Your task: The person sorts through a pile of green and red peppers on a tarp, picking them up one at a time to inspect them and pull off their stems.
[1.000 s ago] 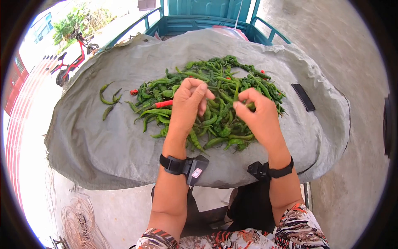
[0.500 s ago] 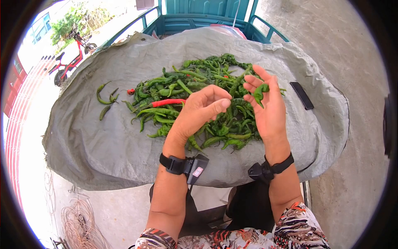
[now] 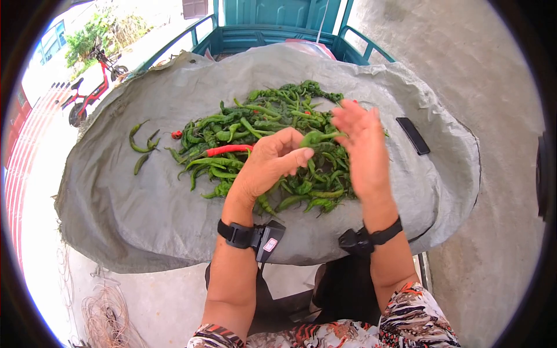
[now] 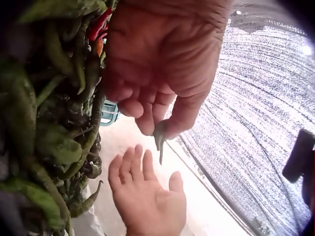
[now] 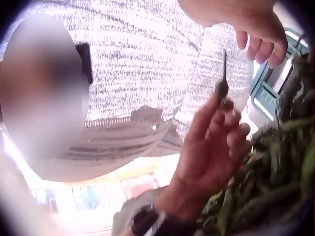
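The left hand [image 3: 266, 167] is raised over the near side of a heap of peppers [image 3: 261, 116], mostly green with a few red. Between its thumb and fingers it pinches a green pepper [image 3: 316, 138], whose thin end points toward the right hand [image 3: 368, 149]. That pepper [image 4: 159, 132] hangs stem-down from the fingertips in the left wrist view. In the right wrist view the same pepper [image 5: 222, 89] stands above the left hand [image 5: 209, 152]. Fingers extended, the right hand is beside the pepper, with nothing visible in its palm [image 4: 147, 204].
Grey sheeting [image 3: 139, 209] lies under the heap. A few green peppers [image 3: 136, 139] rest apart at the left, and a black phone [image 3: 413, 136] lies at the right. Behind stands a teal cart bed [image 3: 272, 35]; a red bike [image 3: 96, 95] is at the far left.
Half a second ago a green pepper lay against the right hand's fingers; now the left hand pinches one and the right palm faces it, fingers straighter. The head view has shifted slightly.
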`<state>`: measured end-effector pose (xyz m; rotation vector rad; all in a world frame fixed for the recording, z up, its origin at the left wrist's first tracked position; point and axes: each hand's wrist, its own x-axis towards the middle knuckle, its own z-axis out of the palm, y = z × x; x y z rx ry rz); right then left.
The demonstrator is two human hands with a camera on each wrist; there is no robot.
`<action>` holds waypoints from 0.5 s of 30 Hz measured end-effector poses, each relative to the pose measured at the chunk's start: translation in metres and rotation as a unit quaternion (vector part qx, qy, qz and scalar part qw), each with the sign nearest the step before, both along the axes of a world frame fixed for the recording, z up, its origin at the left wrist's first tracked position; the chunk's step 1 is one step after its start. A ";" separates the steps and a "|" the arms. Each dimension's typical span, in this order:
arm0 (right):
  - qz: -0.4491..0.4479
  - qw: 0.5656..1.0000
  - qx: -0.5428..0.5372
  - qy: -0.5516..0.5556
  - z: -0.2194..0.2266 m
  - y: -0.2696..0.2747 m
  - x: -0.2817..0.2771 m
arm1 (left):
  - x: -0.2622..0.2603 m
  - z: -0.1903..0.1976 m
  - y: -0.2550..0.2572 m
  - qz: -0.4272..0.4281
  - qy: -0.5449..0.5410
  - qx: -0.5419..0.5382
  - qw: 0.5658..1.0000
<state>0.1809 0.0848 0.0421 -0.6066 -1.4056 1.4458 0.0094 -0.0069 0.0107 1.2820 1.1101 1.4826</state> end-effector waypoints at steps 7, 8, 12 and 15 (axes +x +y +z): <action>-0.116 0.975 0.080 -0.170 0.045 0.103 0.024 | 0.004 -0.019 0.014 0.167 0.116 0.025 0.979; -0.100 0.960 0.090 -0.247 0.047 0.125 0.016 | 0.003 -0.018 0.014 0.171 0.121 0.023 0.978; 0.030 0.851 0.177 -0.493 0.027 0.224 -0.011 | 0.004 -0.016 0.014 0.125 0.129 0.007 0.984; 0.066 0.706 0.254 -0.658 0.013 0.271 -0.024 | 0.003 -0.021 0.016 0.122 0.133 0.010 0.984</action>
